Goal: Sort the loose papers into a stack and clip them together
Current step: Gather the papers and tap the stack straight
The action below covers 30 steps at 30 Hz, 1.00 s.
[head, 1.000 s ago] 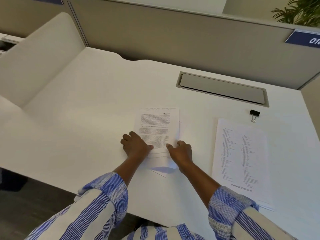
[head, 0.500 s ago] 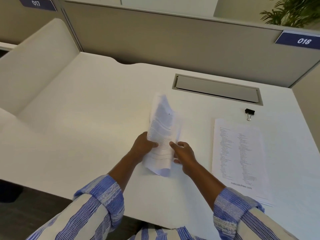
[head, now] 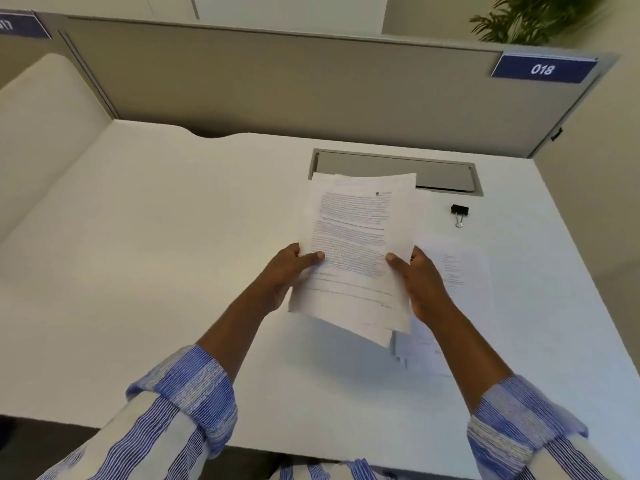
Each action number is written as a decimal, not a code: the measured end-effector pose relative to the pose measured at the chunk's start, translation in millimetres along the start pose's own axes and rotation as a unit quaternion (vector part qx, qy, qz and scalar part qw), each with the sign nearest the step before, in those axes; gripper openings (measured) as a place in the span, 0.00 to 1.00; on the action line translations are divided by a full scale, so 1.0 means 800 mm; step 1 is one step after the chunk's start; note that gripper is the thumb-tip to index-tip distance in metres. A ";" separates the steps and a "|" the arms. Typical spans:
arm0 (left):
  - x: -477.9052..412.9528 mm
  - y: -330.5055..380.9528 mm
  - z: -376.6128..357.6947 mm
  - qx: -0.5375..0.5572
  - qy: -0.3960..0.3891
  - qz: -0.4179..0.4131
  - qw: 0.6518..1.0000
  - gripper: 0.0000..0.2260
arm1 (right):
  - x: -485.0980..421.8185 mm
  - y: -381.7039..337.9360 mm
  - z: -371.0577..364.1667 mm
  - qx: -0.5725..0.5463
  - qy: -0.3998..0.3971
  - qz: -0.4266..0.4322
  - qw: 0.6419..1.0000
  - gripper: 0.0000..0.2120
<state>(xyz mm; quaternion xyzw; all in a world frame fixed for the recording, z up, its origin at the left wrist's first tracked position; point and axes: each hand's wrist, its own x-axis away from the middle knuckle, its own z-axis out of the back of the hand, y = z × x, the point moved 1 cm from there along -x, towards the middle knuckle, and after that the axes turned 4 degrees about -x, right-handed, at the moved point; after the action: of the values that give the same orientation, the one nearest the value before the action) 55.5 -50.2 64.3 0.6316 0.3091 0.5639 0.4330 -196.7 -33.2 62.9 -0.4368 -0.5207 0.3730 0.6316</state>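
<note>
A small bundle of printed sheets (head: 356,237) is held up above the white desk (head: 156,271), face toward me, its edges uneven at the bottom. My left hand (head: 291,271) grips its left edge with the thumb on the front. My right hand (head: 419,282) grips its right edge the same way. More printed papers (head: 464,271) lie flat on the desk to the right, partly hidden behind my right hand and the held bundle. A black binder clip (head: 460,212) lies on the desk beyond those papers, untouched.
A grey cable hatch (head: 446,174) is set into the desk behind the held sheets. Beige partition walls (head: 277,84) close the desk at the back and left, with a blue sign reading 018 (head: 543,69). A plant (head: 526,19) stands beyond.
The sheets went from flat on the desk to lifted, then turned face toward me. Both hands shifted to grip the side edges, and the bundle moved up and to the right.
</note>
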 end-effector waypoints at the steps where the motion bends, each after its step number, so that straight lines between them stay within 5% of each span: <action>1: -0.006 -0.005 -0.009 -0.014 0.019 0.007 1.000 0.16 | -0.001 -0.001 0.013 0.025 0.014 0.006 1.000 0.19; 11: -0.029 -0.056 -0.200 -0.202 0.023 0.064 0.977 0.10 | 0.003 0.045 0.163 0.264 0.171 -0.021 0.949 0.15; 18: -0.019 -0.057 -0.270 -0.402 0.097 0.077 0.907 0.18 | 0.004 0.086 0.215 0.370 0.208 -0.060 0.904 0.23; 30: -0.033 -0.043 -0.303 -0.273 0.178 0.179 0.928 0.25 | 0.006 0.108 0.197 0.430 0.188 -0.060 0.881 0.30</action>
<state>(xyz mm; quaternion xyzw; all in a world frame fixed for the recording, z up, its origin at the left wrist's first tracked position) -182.9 -10.1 18.9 0.4227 0.0971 0.7981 0.4183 -352.7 26.2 -4.4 -0.1521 -0.2056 0.4324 0.8647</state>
